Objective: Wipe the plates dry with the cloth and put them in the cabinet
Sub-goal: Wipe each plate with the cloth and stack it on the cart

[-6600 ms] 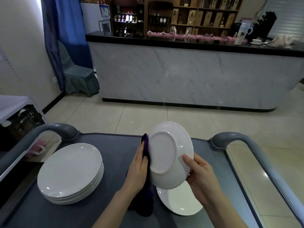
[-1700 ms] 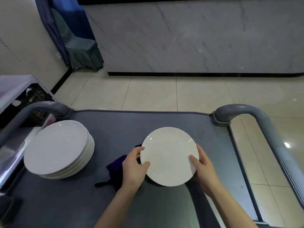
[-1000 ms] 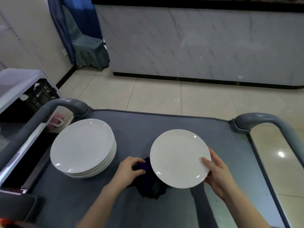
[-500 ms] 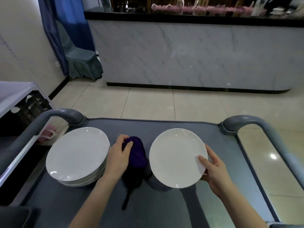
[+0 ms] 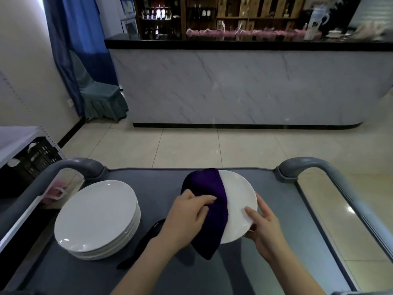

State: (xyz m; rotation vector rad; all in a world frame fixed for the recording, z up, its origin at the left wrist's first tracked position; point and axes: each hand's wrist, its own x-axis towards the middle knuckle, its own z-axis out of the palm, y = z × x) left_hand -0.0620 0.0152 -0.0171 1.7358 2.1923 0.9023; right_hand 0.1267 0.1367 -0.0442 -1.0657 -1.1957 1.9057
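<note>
Left hand (image 5: 187, 216) fingers clench the dark purple cloth (image 5: 210, 188), pressing it onto the round white plate (image 5: 238, 194). Right hand (image 5: 263, 228) pinches the plate's near right rim, thumb on top, over the grey cart top (image 5: 161, 182). This looks like the wiping step. Next, the cloth needs to sweep right across the bare half. The stack of white plates (image 5: 95, 218) sits at the left.

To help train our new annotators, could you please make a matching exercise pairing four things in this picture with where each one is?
Things:
1. purple cloth
2. single plate
3. plate stack
4. covered chair

Places:
A. on the left of the cart
B. gripped at its rim by the right hand
C. held under the left hand
D. beside the blue curtain

Pairs: 1-C, 2-B, 3-A, 4-D
</note>
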